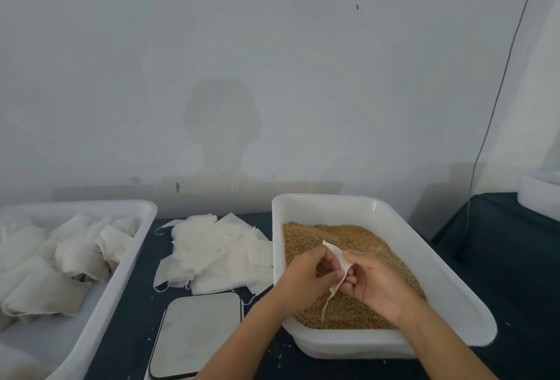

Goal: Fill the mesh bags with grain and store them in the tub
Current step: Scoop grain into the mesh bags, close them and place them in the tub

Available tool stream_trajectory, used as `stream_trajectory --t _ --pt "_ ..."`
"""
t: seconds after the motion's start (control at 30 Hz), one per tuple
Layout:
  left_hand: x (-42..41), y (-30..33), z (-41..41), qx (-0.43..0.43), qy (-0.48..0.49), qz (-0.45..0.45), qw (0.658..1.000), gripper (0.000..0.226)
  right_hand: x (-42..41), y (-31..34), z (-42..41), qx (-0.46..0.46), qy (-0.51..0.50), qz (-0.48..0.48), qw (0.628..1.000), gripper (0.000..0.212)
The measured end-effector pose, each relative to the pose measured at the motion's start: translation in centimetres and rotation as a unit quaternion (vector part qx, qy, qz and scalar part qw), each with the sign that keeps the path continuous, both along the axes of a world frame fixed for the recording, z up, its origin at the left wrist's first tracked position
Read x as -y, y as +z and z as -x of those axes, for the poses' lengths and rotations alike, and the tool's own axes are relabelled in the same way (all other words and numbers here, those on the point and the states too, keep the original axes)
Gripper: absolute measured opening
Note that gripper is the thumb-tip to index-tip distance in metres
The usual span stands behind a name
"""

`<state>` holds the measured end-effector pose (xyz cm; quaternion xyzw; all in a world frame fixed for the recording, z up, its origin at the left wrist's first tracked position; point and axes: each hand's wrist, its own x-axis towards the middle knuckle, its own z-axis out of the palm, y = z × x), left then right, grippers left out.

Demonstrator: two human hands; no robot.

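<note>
We see both hands over the white rectangular plastic tray of golden grain (357, 261), working 1 small white mesh bag (338, 258) between them. The left hand (306, 272) pinches the bag's near edge, the right hand (374, 281) curls its grip round the far side, drawstring dangling toward the grain. A loose pile of flat white mesh bags (218, 254) lies on the dark bench (133, 313), behind the flat grey square scale (197, 334). The white plastic tub (121, 276) at left holds filled bags (54, 264).
</note>
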<state>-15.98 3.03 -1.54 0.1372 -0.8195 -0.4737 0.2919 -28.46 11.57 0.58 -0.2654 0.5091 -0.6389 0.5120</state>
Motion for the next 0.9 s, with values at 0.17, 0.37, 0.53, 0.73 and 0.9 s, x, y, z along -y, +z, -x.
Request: stream_trajectory --t 0.17,0.37,0.53,0.73,0.9 --pt "-0.03 0.07 -0.2 0.004 -0.027 -0.011 1.0 0.021 -0.04 -0.01 0.16 0.032 0.0 -0.014 0.999 0.01" --pt "0.26 0.09 -0.23 -0.008 -0.032 -0.034 0.999 0.015 -0.22 0.07 0.07 0.05 0.029 -0.01 0.998 0.013" --pt "0.39 0.26 -0.3 -0.025 -0.064 -0.097 0.993 0.018 -0.2 0.05 0.07 0.037 0.066 0.014 0.997 0.028" --pt "0.39 0.33 -0.31 -0.028 -0.069 -0.095 0.993 0.015 -0.24 -0.05 0.32 0.05 0.075 0.028 0.996 0.029" --pt "0.49 0.27 -0.43 -0.024 -0.058 -0.071 0.996 0.014 -0.23 -0.1 0.4 0.06 0.083 0.028 0.994 0.023"
